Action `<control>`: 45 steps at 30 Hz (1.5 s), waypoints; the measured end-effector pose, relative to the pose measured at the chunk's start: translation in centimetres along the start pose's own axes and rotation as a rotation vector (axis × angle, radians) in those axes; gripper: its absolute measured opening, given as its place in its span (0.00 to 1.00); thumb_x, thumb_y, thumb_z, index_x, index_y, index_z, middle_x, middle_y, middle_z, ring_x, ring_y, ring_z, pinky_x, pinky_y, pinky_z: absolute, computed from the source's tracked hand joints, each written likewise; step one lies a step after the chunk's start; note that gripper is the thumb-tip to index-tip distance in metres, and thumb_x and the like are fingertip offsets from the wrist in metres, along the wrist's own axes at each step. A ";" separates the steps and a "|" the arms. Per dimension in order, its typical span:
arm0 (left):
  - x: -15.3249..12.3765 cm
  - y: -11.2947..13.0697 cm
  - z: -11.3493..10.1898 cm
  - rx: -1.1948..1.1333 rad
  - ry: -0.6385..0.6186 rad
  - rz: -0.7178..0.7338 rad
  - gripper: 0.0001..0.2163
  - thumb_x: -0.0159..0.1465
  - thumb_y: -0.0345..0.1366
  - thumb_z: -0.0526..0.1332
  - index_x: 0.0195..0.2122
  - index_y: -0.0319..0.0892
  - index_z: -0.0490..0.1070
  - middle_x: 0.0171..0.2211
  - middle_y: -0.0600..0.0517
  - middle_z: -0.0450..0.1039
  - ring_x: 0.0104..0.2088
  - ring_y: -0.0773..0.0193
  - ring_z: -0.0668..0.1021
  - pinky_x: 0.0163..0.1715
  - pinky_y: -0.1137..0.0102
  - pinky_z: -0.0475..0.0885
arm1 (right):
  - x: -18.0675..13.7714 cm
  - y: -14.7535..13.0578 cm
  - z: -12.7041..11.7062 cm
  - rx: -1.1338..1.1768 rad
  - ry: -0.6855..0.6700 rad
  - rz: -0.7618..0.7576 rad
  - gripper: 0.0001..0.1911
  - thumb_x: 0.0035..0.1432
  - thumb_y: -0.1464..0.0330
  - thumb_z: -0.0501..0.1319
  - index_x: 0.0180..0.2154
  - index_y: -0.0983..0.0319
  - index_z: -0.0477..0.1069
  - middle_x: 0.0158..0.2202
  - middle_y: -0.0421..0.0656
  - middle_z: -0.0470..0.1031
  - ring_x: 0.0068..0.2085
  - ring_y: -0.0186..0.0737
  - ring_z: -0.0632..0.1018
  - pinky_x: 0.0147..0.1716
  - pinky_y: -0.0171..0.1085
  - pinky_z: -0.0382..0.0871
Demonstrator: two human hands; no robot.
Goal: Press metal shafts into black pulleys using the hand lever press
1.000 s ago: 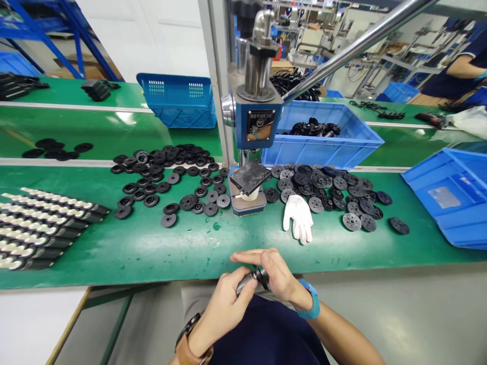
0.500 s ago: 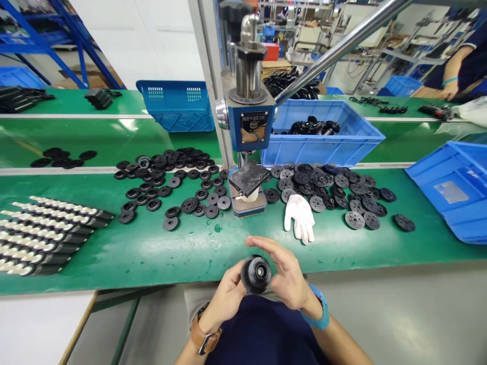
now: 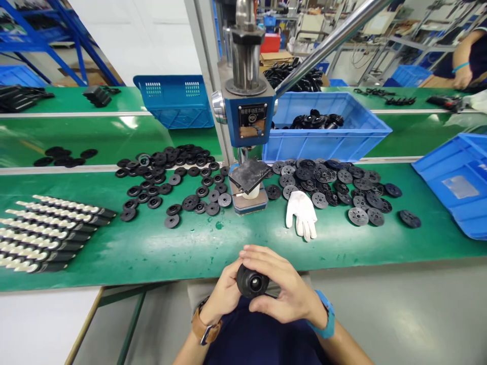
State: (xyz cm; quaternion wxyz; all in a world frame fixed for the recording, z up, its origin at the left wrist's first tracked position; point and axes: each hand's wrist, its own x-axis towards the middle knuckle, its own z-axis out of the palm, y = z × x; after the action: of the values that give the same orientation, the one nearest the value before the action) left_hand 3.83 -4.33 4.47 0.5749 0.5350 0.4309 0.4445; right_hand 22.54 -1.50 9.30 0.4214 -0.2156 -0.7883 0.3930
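Note:
Close to my body, at the table's front edge, I hold a black round part (image 3: pixel 249 285) with a stepped end and a pale centre facing up. My left hand (image 3: pixel 225 293) is closed around its left side. My right hand (image 3: pixel 284 284) curves over it from the right, fingers across the top and thumb below, its fingertips meeting my left hand. Beyond them stands a blue manual press (image 3: pixel 249 114), with a black ridged block (image 3: pixel 249 175) tilted on a white piece at its base. A white glove (image 3: pixel 301 213) lies right of the press base.
Black discs (image 3: pixel 152 190) lie left of the press and more flat discs (image 3: pixel 357 217) to the right. Rows of black-and-white parts (image 3: pixel 57 228) occupy the left. Blue bins (image 3: pixel 323 144) stand behind and at right. The press lever (image 3: pixel 331 48) slants overhead. Another person's hand (image 3: pixel 462 76) appears far right.
My right hand has come in from the right and closed over the black part. The part has shifted slightly left, and the view has moved a little.

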 end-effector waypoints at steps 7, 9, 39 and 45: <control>0.0 0.5 0.1 0.008 0.006 0.016 0.14 0.65 0.47 0.67 0.34 0.40 0.79 0.28 0.52 0.74 0.29 0.63 0.71 0.36 0.69 0.73 | 0.2 0.0 0.2 -0.031 0.004 0.010 0.38 0.62 0.53 0.70 0.67 0.59 0.63 0.63 0.54 0.73 0.67 0.53 0.71 0.67 0.53 0.66; 0.0 0.6 0.3 0.002 0.004 0.033 0.15 0.66 0.48 0.66 0.32 0.40 0.78 0.26 0.53 0.72 0.28 0.64 0.70 0.35 0.70 0.73 | 0.3 -0.1 0.3 -0.025 0.024 0.008 0.36 0.62 0.53 0.69 0.65 0.59 0.64 0.62 0.54 0.74 0.66 0.52 0.72 0.67 0.52 0.66; -0.4 0.8 0.5 0.024 -0.029 -0.042 0.19 0.64 0.53 0.63 0.33 0.40 0.80 0.27 0.50 0.77 0.29 0.61 0.74 0.35 0.68 0.74 | -0.3 0.1 0.3 0.050 -0.027 -0.021 0.33 0.65 0.54 0.67 0.64 0.61 0.63 0.62 0.56 0.74 0.65 0.50 0.74 0.67 0.49 0.67; -0.5 0.4 0.6 0.008 -0.009 -0.044 0.21 0.63 0.55 0.65 0.32 0.40 0.80 0.26 0.50 0.76 0.30 0.60 0.74 0.35 0.67 0.74 | -0.2 0.1 0.4 0.020 -0.026 -0.002 0.34 0.64 0.54 0.68 0.65 0.60 0.63 0.62 0.54 0.75 0.65 0.50 0.74 0.67 0.50 0.66</control>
State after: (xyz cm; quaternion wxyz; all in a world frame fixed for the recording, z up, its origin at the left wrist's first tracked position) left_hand 4.23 -4.89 4.90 0.5842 0.5298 0.4417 0.4277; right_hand 22.33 -1.74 9.02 0.4135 -0.2053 -0.7900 0.4033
